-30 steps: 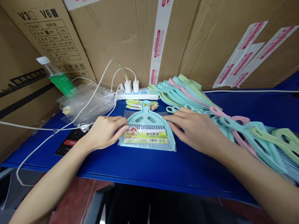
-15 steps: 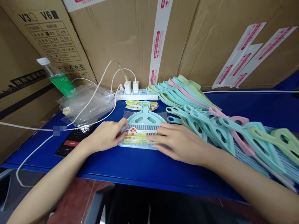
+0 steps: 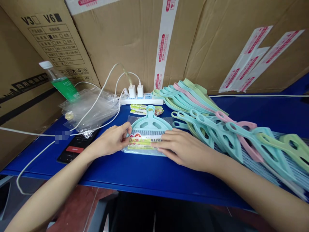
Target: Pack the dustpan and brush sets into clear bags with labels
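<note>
A light-blue mini broom and dustpan set [image 3: 151, 120] lies flat in front of me, handle pointing away, its lower part in a clear plastic bag [image 3: 142, 150]. Across the bristles is a printed card [image 3: 140, 140] with red mushrooms and yellow-green print. My left hand [image 3: 115, 139] has thumb and fingers closed on the bag's left edge. On the right side, my right hand [image 3: 182, 145] rests with fingers stretched flat over the bag and the card's right end, hiding that part.
Several blue, green and pink brushes [image 3: 231, 135] lie fanned at right, with a stack of dustpans [image 3: 190, 95] behind. More cards [image 3: 138, 110] lie by the white power strip [image 3: 145, 99]. At left are clear bags [image 3: 94, 103], a bottle [image 3: 64, 85], a phone [image 3: 74, 149] and cables.
My right hand has shifted slightly on the bag, and more of the card's lettering shows. The left hand stays at the left edge.
</note>
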`<act>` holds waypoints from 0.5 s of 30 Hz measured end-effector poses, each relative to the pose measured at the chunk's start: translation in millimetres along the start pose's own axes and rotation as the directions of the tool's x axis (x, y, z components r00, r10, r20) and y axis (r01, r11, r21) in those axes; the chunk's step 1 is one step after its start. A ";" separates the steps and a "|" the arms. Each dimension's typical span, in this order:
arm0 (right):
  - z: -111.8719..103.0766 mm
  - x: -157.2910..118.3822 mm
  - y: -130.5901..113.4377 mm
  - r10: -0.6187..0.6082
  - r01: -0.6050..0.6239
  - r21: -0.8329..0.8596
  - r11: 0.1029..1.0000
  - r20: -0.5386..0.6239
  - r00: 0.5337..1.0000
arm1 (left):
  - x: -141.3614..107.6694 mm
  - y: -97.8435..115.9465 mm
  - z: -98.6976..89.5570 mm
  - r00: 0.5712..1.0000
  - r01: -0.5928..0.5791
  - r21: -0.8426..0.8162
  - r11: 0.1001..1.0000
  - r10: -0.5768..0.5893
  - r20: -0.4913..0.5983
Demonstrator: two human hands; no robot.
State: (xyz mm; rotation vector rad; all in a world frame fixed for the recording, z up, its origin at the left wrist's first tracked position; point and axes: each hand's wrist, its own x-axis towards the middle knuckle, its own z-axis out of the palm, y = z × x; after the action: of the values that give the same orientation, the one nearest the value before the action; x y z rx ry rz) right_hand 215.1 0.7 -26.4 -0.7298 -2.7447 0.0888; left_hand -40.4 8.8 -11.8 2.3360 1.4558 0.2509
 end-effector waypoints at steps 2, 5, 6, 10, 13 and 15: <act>-1.2 0.3 -0.6 0.020 -0.020 0.008 1.000 0.016 1.000 | -0.1 0.5 0.0 1.000 0.002 -0.003 1.000 -0.002 0.003; -3.6 0.1 -0.9 0.051 -0.052 0.009 0.999 0.035 0.998 | 0.2 -0.3 -0.1 1.000 0.002 -0.001 1.000 -0.002 0.010; -4.9 -0.4 -0.8 0.062 -0.062 0.007 0.998 0.040 0.997 | 0.3 -0.8 -0.1 1.000 0.002 0.000 1.000 -0.002 0.012; -14.1 -3.7 0.6 0.102 -0.101 -0.011 0.995 0.058 0.993 | 0.3 -1.8 -0.6 1.000 0.003 -0.001 1.000 -0.003 0.015; -22.2 -6.4 2.4 0.116 -0.117 0.001 0.993 0.108 0.987 | 0.0 -0.1 -1.5 1.000 0.005 -0.002 1.000 -0.005 0.019; -26.1 -8.4 4.3 0.129 -0.134 0.020 0.991 0.143 0.981 | 0.0 2.0 -2.3 1.000 0.016 0.010 1.000 -0.016 0.026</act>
State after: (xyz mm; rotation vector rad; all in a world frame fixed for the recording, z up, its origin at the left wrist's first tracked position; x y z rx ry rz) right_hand 231.9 -0.2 -4.3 -0.9298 -2.8187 0.2175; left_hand -39.6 8.5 -8.8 2.3260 1.4659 0.2090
